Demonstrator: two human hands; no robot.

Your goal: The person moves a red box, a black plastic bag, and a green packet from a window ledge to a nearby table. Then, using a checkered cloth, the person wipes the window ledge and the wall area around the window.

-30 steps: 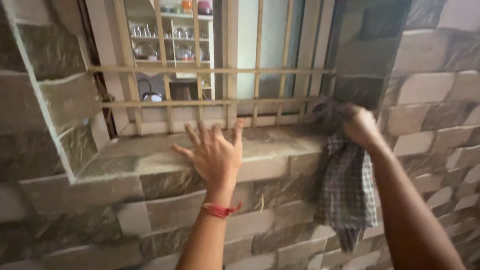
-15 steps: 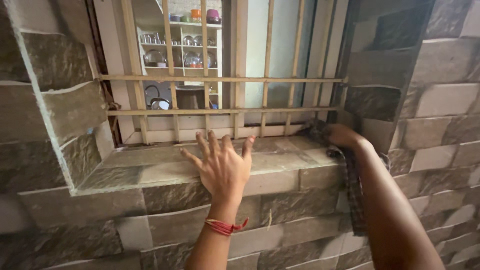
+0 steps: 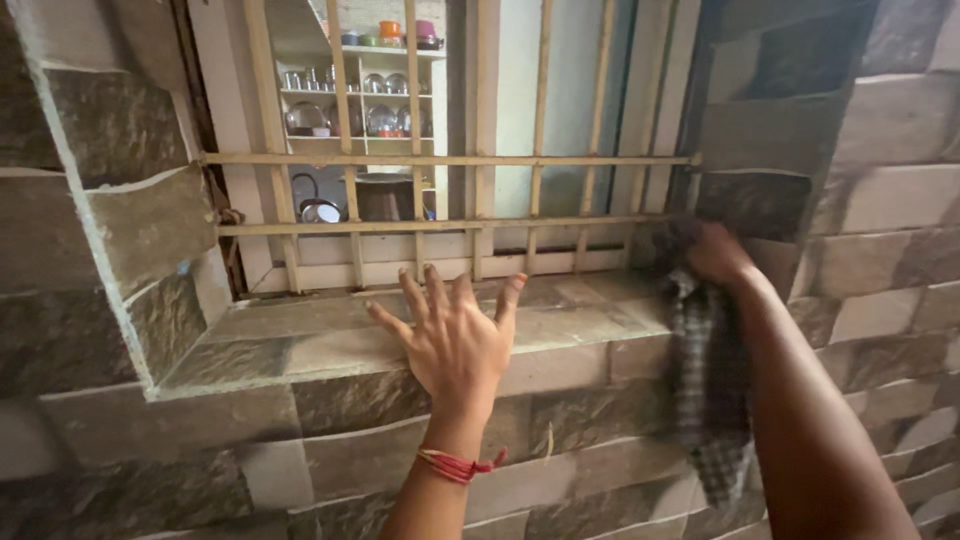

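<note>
My left hand (image 3: 452, 336) lies flat on the stone window sill (image 3: 300, 335) with fingers spread; a red thread band circles its wrist. My right hand (image 3: 718, 252) grips a dark checked cloth (image 3: 712, 385) at the sill's right end, pressed near the corner of the window recess. The cloth hangs down over the tiled wall below the sill.
A window grille of pale wooden bars (image 3: 440, 160) stands behind the sill. Through it I see shelves with steel vessels (image 3: 350, 100) and a kettle (image 3: 318, 208). Stone-tiled walls (image 3: 870, 200) frame the recess on both sides.
My right hand with the cloth moved down onto the sill's right end, then lifted back to the corner, the cloth hanging again. My left hand stayed flat on the sill.
</note>
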